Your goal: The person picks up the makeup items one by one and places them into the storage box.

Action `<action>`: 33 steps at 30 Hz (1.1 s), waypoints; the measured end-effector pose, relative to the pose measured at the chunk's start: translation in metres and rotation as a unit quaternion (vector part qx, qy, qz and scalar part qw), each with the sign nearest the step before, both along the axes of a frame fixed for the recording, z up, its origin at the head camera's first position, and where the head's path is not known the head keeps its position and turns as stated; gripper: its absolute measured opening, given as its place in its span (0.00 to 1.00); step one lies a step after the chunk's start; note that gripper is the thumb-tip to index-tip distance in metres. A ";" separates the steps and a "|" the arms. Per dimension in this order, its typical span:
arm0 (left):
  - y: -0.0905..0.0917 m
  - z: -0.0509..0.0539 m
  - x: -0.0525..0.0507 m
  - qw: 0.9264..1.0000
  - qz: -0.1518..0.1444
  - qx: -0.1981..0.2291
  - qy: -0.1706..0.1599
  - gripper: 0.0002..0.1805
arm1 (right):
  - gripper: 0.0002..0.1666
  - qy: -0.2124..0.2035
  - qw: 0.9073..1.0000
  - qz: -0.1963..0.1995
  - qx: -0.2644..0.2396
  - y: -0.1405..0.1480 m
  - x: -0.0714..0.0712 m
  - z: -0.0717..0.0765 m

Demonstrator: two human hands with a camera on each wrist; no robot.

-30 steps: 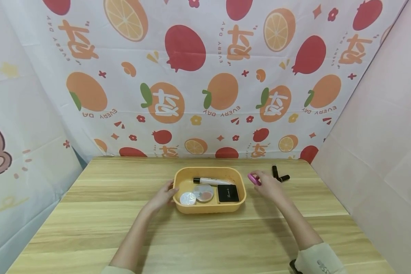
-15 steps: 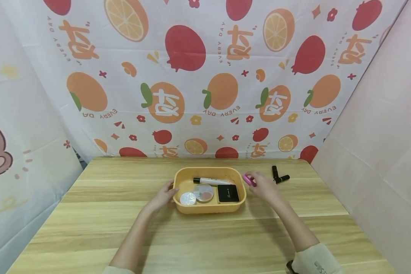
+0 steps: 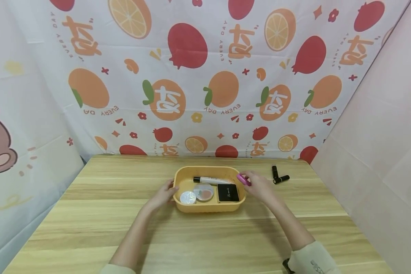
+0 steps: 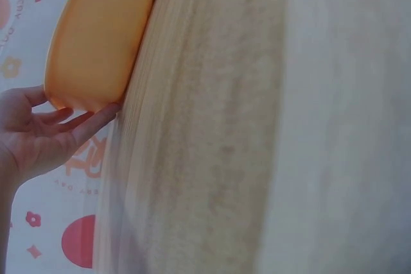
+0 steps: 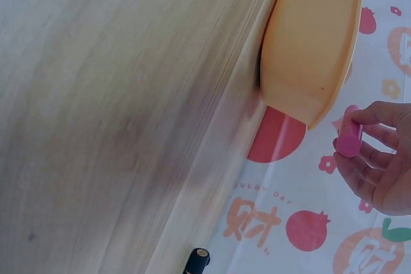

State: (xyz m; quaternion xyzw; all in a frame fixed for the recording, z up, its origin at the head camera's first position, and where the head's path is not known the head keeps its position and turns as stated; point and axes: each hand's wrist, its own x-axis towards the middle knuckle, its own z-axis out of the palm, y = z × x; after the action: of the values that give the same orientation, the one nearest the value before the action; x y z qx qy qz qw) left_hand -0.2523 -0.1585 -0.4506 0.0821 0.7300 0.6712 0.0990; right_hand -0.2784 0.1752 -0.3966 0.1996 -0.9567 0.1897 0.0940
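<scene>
A yellow plastic storage box [image 3: 205, 207] stands on the table. My left hand [image 3: 161, 196] holds its left end, thumb over the rim and the other fingers against the outer wall, as the left wrist view [image 4: 45, 136] also shows. My right hand [image 3: 260, 186] pinches a small pink rounded oblong thing [image 5: 349, 134] between thumb and fingers, above the box's right rim. Inside the box lie a white tube with a black cap [image 3: 212, 180], a round clear-lidded compact [image 3: 204, 192], a small round white case [image 3: 188, 198] and a square black compact [image 3: 228, 193].
Two short black tubes, one upper [image 3: 275, 172] and one lower [image 3: 281, 179], lie touching or nearly touching on the wooden table [image 3: 205, 243], right of the box. A fruit-printed cloth [image 3: 205, 95] hangs behind the table, with pale cloths at both sides.
My right hand has moved left with the pink thing, from beside the box to over its right rim. The left hand and the box stay in place; the head view has shifted slightly.
</scene>
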 end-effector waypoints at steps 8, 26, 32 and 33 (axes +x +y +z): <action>-0.001 0.000 -0.003 1.000 0.006 -0.013 0.001 0.28 | 0.25 -0.018 1.000 0.002 0.017 -0.014 0.000 0.001; -0.005 0.000 -0.008 1.000 0.001 -0.002 -0.008 0.27 | 0.26 -0.014 0.999 0.029 0.032 -0.033 0.005 0.000; -0.006 0.002 -0.010 1.000 -0.003 0.000 -0.011 0.27 | 0.24 -0.001 0.999 0.041 0.034 -0.038 0.005 0.002; -0.006 0.002 -0.011 1.000 -0.005 0.001 -0.011 0.27 | 0.23 0.001 0.998 0.044 0.034 -0.039 0.005 0.002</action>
State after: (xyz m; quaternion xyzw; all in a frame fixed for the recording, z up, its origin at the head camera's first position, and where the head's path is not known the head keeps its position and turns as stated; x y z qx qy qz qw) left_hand -0.2630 -0.1645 -0.4485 0.0780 0.7280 0.6722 0.1104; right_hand -0.2733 0.1358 -0.3950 0.2448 -0.9528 0.1608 0.0796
